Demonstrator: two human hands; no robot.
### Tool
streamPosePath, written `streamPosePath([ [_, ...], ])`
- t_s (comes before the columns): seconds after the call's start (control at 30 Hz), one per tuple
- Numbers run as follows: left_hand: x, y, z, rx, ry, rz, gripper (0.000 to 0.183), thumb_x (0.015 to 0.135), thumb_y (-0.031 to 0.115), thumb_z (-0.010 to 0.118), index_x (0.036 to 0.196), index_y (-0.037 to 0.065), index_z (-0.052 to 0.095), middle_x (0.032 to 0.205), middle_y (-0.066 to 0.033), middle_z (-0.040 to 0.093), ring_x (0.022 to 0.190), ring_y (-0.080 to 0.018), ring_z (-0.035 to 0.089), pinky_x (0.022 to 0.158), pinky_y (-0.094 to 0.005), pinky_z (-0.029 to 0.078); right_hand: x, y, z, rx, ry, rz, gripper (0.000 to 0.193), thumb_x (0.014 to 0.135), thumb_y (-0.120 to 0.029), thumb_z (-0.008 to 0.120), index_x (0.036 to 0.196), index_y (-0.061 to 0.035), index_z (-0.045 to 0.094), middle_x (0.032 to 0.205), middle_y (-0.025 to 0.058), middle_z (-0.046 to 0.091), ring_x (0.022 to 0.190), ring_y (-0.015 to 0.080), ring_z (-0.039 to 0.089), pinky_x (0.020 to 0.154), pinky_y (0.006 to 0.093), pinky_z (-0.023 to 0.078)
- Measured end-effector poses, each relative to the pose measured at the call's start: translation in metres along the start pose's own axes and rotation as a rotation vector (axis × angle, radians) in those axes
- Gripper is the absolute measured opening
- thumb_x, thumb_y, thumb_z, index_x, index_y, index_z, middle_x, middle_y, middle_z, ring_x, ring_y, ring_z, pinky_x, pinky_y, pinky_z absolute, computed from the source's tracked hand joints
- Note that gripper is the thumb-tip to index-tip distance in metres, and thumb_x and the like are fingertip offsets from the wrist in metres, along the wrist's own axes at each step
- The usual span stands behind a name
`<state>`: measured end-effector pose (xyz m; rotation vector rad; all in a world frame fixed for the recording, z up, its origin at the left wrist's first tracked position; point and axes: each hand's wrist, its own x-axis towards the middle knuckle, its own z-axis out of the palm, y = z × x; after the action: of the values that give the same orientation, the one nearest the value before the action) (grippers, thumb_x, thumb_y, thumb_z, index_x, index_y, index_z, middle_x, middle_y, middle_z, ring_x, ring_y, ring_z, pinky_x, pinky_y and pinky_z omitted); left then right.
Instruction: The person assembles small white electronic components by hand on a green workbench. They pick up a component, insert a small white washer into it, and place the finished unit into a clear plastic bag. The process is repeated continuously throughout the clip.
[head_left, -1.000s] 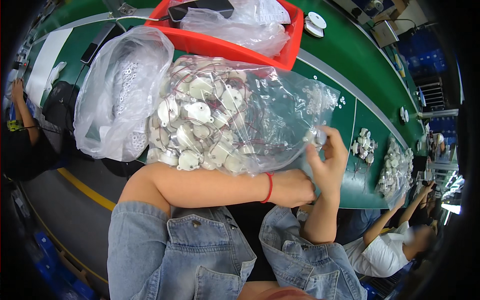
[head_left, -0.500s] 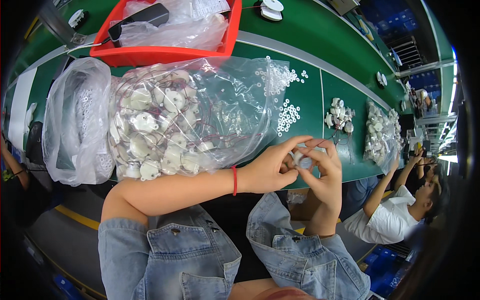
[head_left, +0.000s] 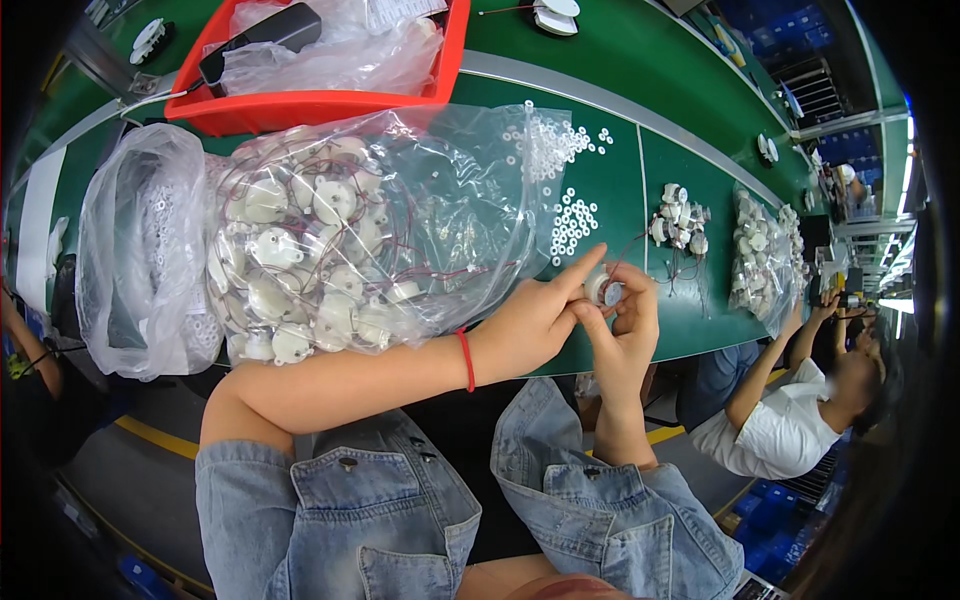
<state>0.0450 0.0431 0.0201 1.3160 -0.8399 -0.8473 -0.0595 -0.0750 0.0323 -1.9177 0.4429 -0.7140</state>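
A small round motor with a white body, a silvery end and thin red wires is pinched between thumb and fingers of my right hand. My left hand is close against the motor's left side, index finger stretched out over the bench; whether its other fingers touch the motor is hard to see. Just beyond that fingertip lie loose white ring washers. Left of them, a clear plastic bag is full of white motors with red wires. Several finished-looking white parts with wires sit to the right.
A second clear bag holds white washers at the left. Behind stands a red bin with plastic bags and a black device. Further right lies another bag of white parts. A co-worker in a white shirt sits at the right.
Both hands have separated slightly. My left index finger has straightened away from the motor toward the washers, while my right hand keeps the motor, now more exposed.
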Motion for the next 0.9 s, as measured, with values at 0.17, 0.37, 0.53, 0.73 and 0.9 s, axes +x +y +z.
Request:
streamPosePath([
  [0.17,-0.003,0.005,-0.002,0.035,0.004,0.08,0.061,0.094,0.001,0.054,0.152,0.008,0.034,0.089,-0.0176,0.071,0.076,-0.02,0.07,0.071,-0.0275,0.053,0.011,0.006,-0.011,-0.191,-0.085,-0.037,0.038,0.075,-0.001,0.079,0.109,0.0023,0.062,0.099,0.0086,0.065,0.074,0.0128,0.054,0.062,0.0246,0.044],
  [0.37,-0.002,0.013,-0.01,0.087,0.021,-0.024,0.028,0.09,0.011,0.068,0.118,0.008,0.068,0.073,-0.0065,0.063,0.058,-0.0113,0.055,0.054,-0.0272,0.042,0.008,0.008,-0.012,-0.265,-0.124,-0.117,0.039,0.072,0.004,0.074,0.11,-0.0005,0.064,0.105,0.0102,0.069,0.074,0.0151,0.055,0.066,0.0265,0.046],
  [0.53,-0.001,-0.003,0.002,0.119,0.086,0.29,0.013,0.09,0.016,0.068,0.089,0.005,0.062,0.071,-0.0042,0.055,0.059,-0.0146,0.053,0.053,-0.0318,0.042,0.005,0.019,-0.015,-0.366,-0.212,-0.123,0.039,0.072,0.007,0.07,0.109,-0.0027,0.065,0.109,0.0112,0.069,0.076,0.0162,0.057,0.067,0.0275,0.047],
  [0.73,-0.006,-0.011,0.003,0.405,-0.128,0.463,0.022,0.09,0.023,0.068,0.086,0.006,0.056,0.076,-0.0051,0.057,0.064,-0.0254,0.059,0.059,-0.0367,0.05,0.005,0.017,-0.008,-0.427,-0.142,-0.105,0.032,0.076,-0.007,0.08,0.104,-0.0033,0.066,0.092,0.0078,0.055,0.069,0.0148,0.048,0.06,0.0261,0.04],
  [0.9,-0.006,-0.016,0.002,0.437,-0.179,0.467,0.025,0.088,0.024,0.07,0.084,0.007,0.052,0.08,-0.0048,0.055,0.078,-0.0247,0.062,0.064,-0.0378,0.051,0.002,0.021,-0.007,-0.48,-0.171,0.031,0.026,0.081,-0.015,0.079,0.099,-0.0031,0.064,0.075,0.0033,0.048,0.063,0.0118,0.042,0.052,0.0277,0.034],
])
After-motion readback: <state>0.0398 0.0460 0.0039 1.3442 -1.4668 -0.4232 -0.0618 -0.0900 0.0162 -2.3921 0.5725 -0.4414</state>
